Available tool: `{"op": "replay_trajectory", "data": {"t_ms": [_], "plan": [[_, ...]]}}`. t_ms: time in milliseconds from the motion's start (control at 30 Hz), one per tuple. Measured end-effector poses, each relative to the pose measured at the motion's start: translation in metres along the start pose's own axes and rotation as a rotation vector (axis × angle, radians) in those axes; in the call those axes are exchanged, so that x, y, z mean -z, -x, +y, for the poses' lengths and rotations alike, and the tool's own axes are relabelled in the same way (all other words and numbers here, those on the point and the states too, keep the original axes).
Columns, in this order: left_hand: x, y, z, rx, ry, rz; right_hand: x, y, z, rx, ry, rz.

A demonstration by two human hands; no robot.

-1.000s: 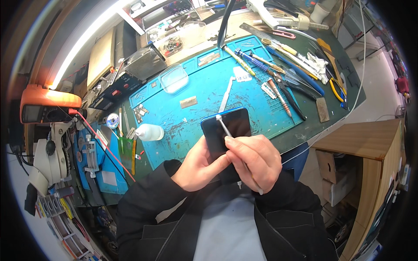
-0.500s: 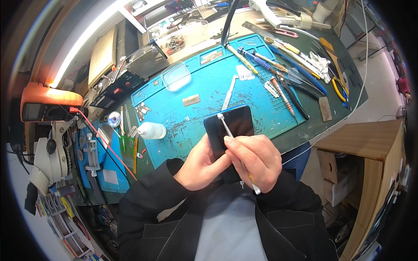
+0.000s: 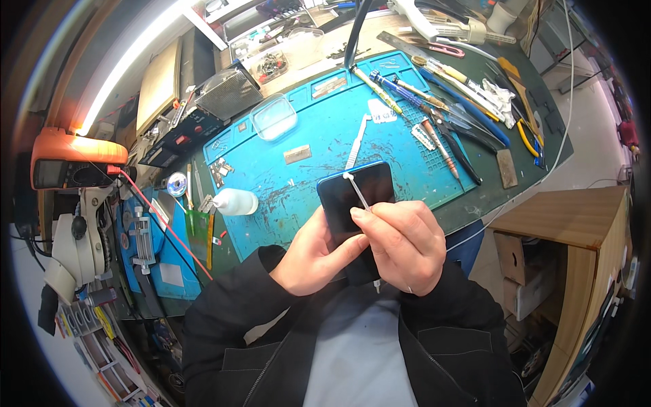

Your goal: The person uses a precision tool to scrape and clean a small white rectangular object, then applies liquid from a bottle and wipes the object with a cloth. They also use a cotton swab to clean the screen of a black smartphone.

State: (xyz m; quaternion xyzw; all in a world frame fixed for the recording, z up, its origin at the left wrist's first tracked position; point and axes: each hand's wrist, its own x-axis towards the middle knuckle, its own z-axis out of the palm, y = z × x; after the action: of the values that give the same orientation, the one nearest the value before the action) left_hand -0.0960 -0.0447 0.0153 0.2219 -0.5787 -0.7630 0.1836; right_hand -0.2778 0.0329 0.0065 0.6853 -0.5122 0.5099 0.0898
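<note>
A dark smartphone [image 3: 339, 197] with a blue edge is gripped along its left side by my left hand [image 3: 315, 254], the thumb lying across its lower part. Between the thumb and fingers of my right hand [image 3: 407, 244] is a slim swab stick [image 3: 359, 192]. Its white tip is at the phone's top edge, and the rest of the stick is hidden by the hand. Beyond the phone, a white-handled brush [image 3: 356, 142] lies on the blue work mat [image 3: 271, 183]. Left of the phone lies a white squeeze bottle [image 3: 236, 202].
A clear plastic box [image 3: 274, 119] and a small metal plate [image 3: 297, 154] lie on the mat. Pliers [image 3: 468, 132], tweezers and screwdrivers crowd the right. An orange multimeter [image 3: 74, 159] with a red lead stands at the left. A wooden cabinet [image 3: 563, 217] is at lower right.
My right hand has shifted slightly right, and the stick's white tip has moved up to the phone's top edge. The stick's lower end no longer shows. The left hand stays nearly still.
</note>
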Motion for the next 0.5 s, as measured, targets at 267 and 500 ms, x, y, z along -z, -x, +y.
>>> {"op": "replay_trajectory", "data": {"t_ms": [267,500], "plan": [[0.0004,0.0015,0.0,0.02,0.019,-0.008,0.004,-0.0022,-0.0025,-0.002,0.021,-0.021],[-0.0012,0.0003,0.0009,0.007,0.008,-0.003,0.0036,-0.0018,-0.0044,-0.014,0.044,-0.035]]}}
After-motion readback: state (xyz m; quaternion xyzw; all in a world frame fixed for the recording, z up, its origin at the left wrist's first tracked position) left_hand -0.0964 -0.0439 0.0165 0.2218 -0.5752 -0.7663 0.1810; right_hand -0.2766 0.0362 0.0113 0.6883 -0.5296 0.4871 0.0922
